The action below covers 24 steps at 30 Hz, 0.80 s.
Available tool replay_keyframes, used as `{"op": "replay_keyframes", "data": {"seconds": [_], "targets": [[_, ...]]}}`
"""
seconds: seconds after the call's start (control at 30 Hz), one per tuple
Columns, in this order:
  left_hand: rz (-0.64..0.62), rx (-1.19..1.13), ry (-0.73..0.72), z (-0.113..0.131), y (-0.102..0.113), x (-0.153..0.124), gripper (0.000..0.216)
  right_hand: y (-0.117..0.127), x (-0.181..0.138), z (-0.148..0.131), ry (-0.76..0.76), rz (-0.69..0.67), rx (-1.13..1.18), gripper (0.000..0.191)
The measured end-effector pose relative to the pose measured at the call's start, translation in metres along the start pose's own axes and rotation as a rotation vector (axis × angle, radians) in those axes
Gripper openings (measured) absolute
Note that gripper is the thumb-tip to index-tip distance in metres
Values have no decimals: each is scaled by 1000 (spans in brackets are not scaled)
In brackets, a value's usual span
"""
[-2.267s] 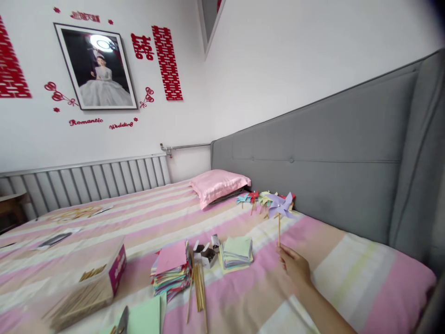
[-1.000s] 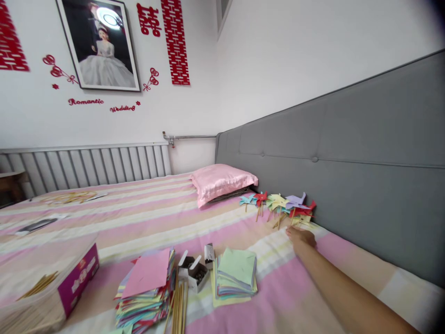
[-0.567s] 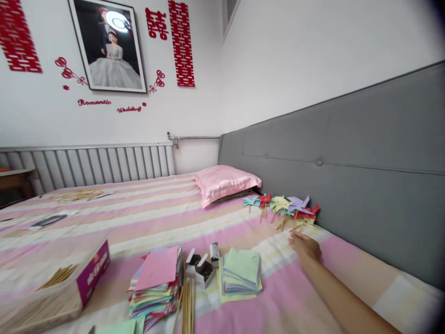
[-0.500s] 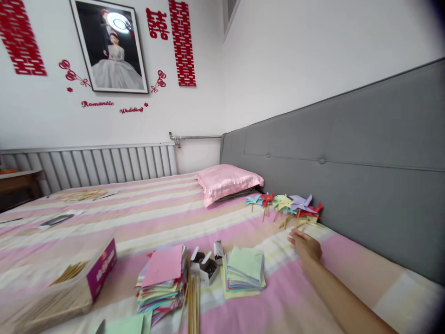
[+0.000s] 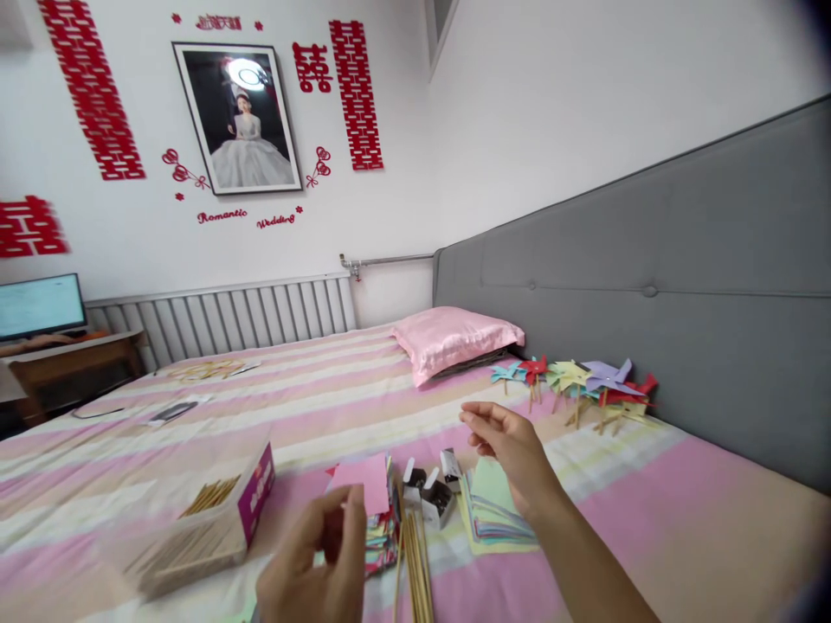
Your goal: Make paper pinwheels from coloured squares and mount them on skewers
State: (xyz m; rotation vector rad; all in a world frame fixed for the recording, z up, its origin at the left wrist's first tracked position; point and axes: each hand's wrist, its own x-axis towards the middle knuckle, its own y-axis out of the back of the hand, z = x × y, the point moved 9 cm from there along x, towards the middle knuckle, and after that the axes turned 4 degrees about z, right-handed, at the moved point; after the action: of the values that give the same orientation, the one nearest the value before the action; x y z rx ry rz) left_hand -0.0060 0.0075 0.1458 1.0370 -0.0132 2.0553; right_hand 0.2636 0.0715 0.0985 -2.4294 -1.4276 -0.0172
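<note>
My left hand (image 5: 318, 554) is raised at the bottom middle, its fingers loosely curled and nothing visible in them. It covers part of a pile of coloured paper squares (image 5: 367, 484) with a pink sheet on top. My right hand (image 5: 506, 454) hangs above a second paper pile (image 5: 490, 493), pale green on top. Its fingers are loosely bent, with nothing to be seen between them. Several finished paper pinwheels (image 5: 607, 378) on sticks lie by the headboard, beyond my right hand. Wooden sticks (image 5: 415, 562) lie between the piles, near small white boxes (image 5: 436, 502) of dark little pieces.
A clear plastic box (image 5: 260, 497) of wooden sticks stands at the left. A pink pillow (image 5: 454, 337) rests against the grey headboard (image 5: 733, 260). A dark flat object (image 5: 175, 411) and yellowish strips (image 5: 214, 370) lie farther back. A monitor (image 5: 42, 305) stands on a desk.
My right hand has drawn back from the pinwheels toward the paper piles. My left hand has come into view at the bottom. The view has turned left.
</note>
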Motion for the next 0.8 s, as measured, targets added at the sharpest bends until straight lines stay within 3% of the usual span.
{"op": "replay_keyframes", "data": {"seconds": [0.07, 0.17, 0.27, 0.33, 0.37, 0.47, 0.57, 0.7, 0.8], "targets": [[130, -104, 145, -15, 6, 14, 29, -1, -6, 10, 17, 3, -29, 27], [170, -93, 288, -52, 4, 14, 28, 9, -7, 39, 11, 23, -116, 26], [45, 104, 328, -97, -12, 6, 29, 15, -2, 69, -16, 8, -184, 23], [-167, 254, 242, -117, -35, 3, 31, 11, 0, 83, -23, -26, -212, 21], [-211, 282, 174, -122, -42, 3, 30, 7, 0, 88, -22, -49, -232, 21], [-236, 354, 49, -130, -54, 3, 26, -2, -2, 97, -9, -109, -302, 19], [-228, 386, -94, -122, -65, 0, 25, -6, -6, 101, -6, -133, -347, 20], [-254, 400, -340, -103, -87, -17, 36, -12, -9, 101, 30, -165, -363, 18], [-289, 405, -403, -104, -105, -29, 47, -16, -11, 100, 32, -175, -374, 17]]}}
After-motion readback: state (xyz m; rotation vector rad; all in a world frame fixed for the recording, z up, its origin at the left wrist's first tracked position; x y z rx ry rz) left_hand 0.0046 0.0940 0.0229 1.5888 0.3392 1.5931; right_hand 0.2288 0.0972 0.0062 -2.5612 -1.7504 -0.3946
